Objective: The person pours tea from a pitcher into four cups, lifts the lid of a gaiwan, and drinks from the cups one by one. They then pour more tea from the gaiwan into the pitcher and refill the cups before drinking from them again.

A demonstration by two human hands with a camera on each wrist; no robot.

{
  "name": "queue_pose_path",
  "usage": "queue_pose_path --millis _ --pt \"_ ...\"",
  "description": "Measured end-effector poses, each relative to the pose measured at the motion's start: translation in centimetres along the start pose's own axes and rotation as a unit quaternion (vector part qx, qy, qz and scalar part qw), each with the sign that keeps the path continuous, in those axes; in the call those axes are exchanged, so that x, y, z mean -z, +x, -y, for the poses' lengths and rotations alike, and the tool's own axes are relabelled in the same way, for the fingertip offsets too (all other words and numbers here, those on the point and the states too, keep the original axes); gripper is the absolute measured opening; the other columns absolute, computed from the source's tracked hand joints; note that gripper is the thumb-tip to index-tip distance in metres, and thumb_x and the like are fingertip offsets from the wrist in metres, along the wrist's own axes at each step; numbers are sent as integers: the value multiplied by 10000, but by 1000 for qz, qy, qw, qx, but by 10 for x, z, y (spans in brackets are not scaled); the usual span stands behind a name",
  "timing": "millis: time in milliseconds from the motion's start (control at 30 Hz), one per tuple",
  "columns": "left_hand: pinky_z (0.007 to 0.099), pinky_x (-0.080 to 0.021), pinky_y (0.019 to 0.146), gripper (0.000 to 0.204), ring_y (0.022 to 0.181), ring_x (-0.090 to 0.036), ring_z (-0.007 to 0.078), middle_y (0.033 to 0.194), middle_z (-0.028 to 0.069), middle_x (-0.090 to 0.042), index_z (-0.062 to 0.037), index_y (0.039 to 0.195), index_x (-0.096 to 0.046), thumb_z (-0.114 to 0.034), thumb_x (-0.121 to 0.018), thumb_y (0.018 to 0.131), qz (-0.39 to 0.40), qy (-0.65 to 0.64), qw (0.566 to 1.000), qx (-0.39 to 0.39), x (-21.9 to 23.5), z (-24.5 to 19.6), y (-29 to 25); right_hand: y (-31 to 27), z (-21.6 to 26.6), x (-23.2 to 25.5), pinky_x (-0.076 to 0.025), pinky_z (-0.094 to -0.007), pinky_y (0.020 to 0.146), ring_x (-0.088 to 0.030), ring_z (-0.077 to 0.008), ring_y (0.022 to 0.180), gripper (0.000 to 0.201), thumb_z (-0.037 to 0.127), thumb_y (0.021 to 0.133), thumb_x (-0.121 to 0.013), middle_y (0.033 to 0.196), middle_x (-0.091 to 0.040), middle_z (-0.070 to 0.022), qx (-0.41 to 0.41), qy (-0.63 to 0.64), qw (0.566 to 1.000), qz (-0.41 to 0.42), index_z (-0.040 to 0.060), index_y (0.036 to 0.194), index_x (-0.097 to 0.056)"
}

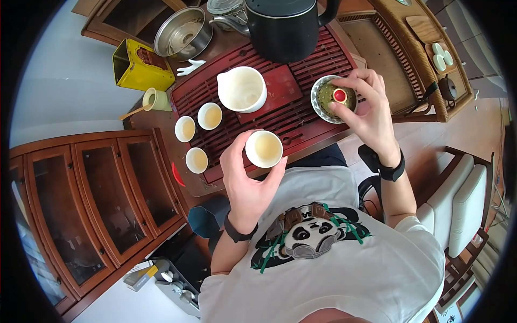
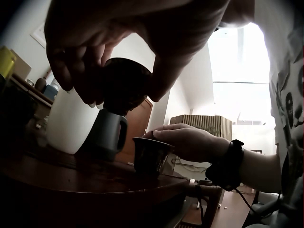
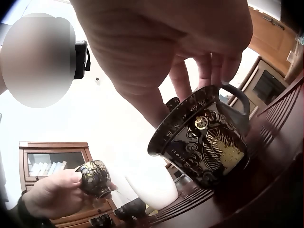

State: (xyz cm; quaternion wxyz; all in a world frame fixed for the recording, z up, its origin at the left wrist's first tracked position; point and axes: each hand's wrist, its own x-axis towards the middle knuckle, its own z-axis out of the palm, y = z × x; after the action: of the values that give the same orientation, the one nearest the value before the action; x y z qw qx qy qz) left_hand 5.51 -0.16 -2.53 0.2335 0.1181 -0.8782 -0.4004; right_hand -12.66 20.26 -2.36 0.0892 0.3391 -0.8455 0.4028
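My left hand holds a small teacup of pale tea between thumb and fingers, raised over the near edge of the tea tray. In the right wrist view this cup shows a dark outside with gold patterns. With thumb and fingers around its red-topped knob, my right hand pinches the green lid of a gaiwan. The lid sits inside the flared rim. Dark gold-patterned sides of the gaiwan appear in the right wrist view, standing on the tray.
Three teacups of tea stand left on the slatted red tea tray. A white pitcher and black kettle stand behind. Leftward are a yellow tin, a steel bowl and a strainer.
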Motion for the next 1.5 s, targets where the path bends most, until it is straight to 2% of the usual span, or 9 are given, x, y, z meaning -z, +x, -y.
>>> queue_pose_path --millis 167,333,633,700,767,800,967,1333,1500 --pt "411 -442 1005 662 1140 -584 287 1250 105 -650 -37 1321 -561 -87 -879 743 -8 -28 1000 11 -7 0 3 8 1 6 -491 -360 833 -573 -241 919 313 108 781 -814 964 -644 -64 -5 36 998 45 51 1073 -716" --pt "400 -487 976 653 1109 -619 275 1227 128 -642 -17 1313 -555 -66 -875 747 1 -50 999 7 -13 -6 12 10 4 16 -418 -171 694 -531 -13 800 194 35 924 -733 934 -628 35 -145 317 937 -31 3 1093 -643" --pt "321 -541 978 667 1148 -628 186 1311 114 -553 10 1384 -467 91 -787 804 55 -201 978 18 -35 -10 36 6 -25 15 -368 -192 482 -543 -20 622 121 131 1029 -514 851 -626 29 -230 544 804 -74 70 1108 -582" --pt "327 -543 983 683 1176 -624 199 1328 118 -542 11 1393 -454 82 -794 805 77 -139 987 -7 -36 -12 43 3 -37 18 -530 -201 608 -656 -74 770 211 174 1048 -473 974 -673 -48 -233 576 783 -35 37 1195 -538" --pt "335 -538 995 693 1194 -620 209 1327 126 -547 10 1397 -449 76 -800 802 87 -131 987 -4 -39 -14 47 2 -36 16 -427 -171 432 -626 -52 650 237 229 1068 -467 960 -673 -54 -222 645 731 -25 33 1183 -534" --pt "342 -533 1008 704 1211 -616 219 1326 134 -552 10 1400 -445 70 -807 799 96 -122 988 0 -40 -15 49 4 -30 12 -316 -155 352 -574 -30 553 282 292 1092 -448 915 -667 -49 -247 610 751 -55 32 1163 -531" --pt "366 -530 982 652 1099 -662 243 1248 132 -617 -8 1347 -506 -17 -843 788 44 -192 980 24 -50 -17 53 1 -37 11 -313 -157 362 -544 -18 535 283 301 1104 -446 859 -650 -32 -233 631 740 -27 34 1144 -532" --pt "364 -541 905 582 1042 -671 263 1167 138 -642 -11 1292 -595 -2 -828 758 57 36 992 -107 -52 -28 76 0 -35 14 -284 -156 374 -513 4 526 226 256 1105 -457 848 -651 0 -218 637 739 -18 56 1120 -560" --pt "407 -531 901 588 1028 -646 326 1160 146 -630 -11 1289 -627 -25 -824 735 79 96 981 -146 -53 -37 87 0 -39 16 -457 -161 528 -620 -12 697 190 240 1092 -498 919 -669 10 -231 634 738 -10 69 1106 -580"
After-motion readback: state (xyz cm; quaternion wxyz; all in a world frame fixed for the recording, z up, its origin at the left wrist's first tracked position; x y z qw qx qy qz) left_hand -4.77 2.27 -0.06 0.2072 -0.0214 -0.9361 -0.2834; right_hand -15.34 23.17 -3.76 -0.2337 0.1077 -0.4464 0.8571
